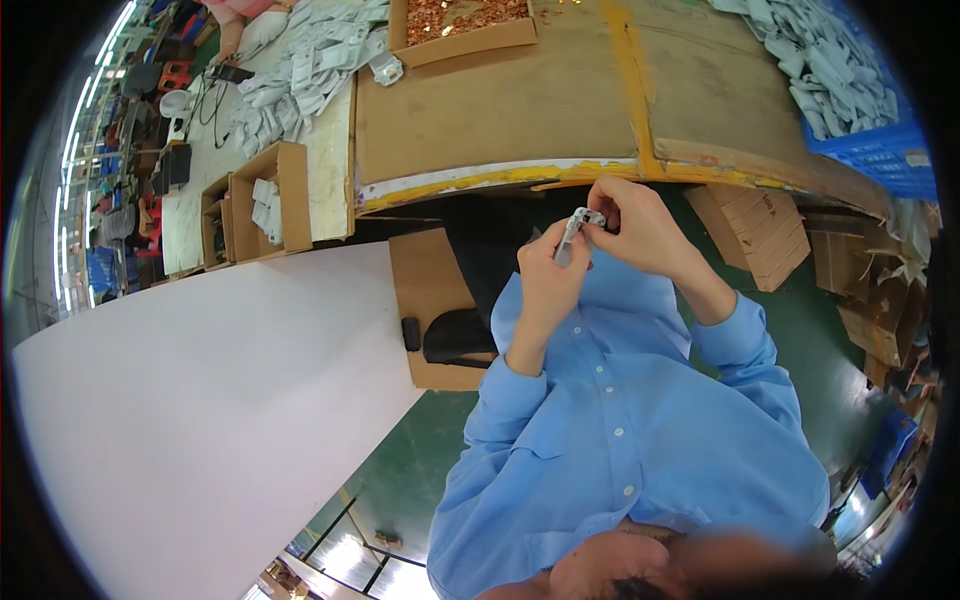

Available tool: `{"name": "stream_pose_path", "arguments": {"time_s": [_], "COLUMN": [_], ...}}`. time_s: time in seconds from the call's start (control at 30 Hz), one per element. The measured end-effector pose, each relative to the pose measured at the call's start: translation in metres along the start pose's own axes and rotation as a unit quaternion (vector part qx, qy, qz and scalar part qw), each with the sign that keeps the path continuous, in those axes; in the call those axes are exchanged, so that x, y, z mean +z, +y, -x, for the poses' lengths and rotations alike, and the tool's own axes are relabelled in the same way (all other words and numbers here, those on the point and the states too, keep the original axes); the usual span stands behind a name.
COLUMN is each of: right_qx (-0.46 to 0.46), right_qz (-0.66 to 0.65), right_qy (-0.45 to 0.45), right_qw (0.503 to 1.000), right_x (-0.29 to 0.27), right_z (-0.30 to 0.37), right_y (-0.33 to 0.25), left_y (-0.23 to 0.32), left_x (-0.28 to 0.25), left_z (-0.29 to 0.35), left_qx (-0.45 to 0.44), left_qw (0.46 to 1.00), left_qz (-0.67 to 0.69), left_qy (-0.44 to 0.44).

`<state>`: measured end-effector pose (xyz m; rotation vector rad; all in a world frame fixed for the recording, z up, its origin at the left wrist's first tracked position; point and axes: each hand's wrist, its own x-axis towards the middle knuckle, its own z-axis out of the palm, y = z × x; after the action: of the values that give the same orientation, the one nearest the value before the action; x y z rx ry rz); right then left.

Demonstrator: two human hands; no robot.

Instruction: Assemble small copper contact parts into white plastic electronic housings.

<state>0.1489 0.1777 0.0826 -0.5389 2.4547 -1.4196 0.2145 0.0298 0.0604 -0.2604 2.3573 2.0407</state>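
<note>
Your L hand [548,282] is pinching a grey plastic part [573,231]; your R hand [642,230] is pinching its upper end w/ fingertips, nr. the table's [500,125] front edge.

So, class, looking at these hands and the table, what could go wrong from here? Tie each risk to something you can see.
1. The left hand and right hand hold a small part by the fingertips, short of the table, so a slip might drop it.
2. The box of copper-coloured bits is open; a knock could spill them.
3. Pieces heaped in the blue crate might slide out.
</note>
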Motion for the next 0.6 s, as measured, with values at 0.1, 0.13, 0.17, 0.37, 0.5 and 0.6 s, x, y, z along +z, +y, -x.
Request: {"name": "stream_pose_path", "arguments": {"time_s": [0.1, 0.13, 0.17, 0.37, 0.5, 0.6], "right_qx": [-0.004, -0.007, 0.011, -0.017, -0.052, -0.031], "right_qz": [-0.021, -0.023, -0.028, 0.003, 0.014, 0.024], "right_qy": [-0.012, -0.014, -0.027, -0.013, -0.004, 0.004], "right_qw": [1.000, 1.000, 0.999, 1.000, 0.999, 0.999], "right_x": [0.001, -0.001, -0.003, -0.002, 0.006, 0.015], "right_z": [-0.004, -0.007, -0.008, -0.014, -0.021, -0.028], "right_y": [0.003, 0.003, 0.003, 0.006, 0.014, 0.018], "left_y": [-0.002, -0.002, 0.000, -0.005, -0.022, -0.030], "left_x": [-0.002, -0.003, -0.004, -0.001, -0.005, -0.010], "left_z": [-0.003, -0.004, -0.005, -0.011, -0.013, -0.019], "left_qx": [0.004, 0.009, -0.004, -0.016, -0.006, -0.013], "left_qw": [1.000, 1.000, 1.000, 1.000, 1.000, 1.000], "left_qz": [-0.006, -0.016, -0.021, -0.005, -0.016, 0.002], "left_qy": [0.004, 0.000, -0.008, 0.001, 0.027, 0.016]}}
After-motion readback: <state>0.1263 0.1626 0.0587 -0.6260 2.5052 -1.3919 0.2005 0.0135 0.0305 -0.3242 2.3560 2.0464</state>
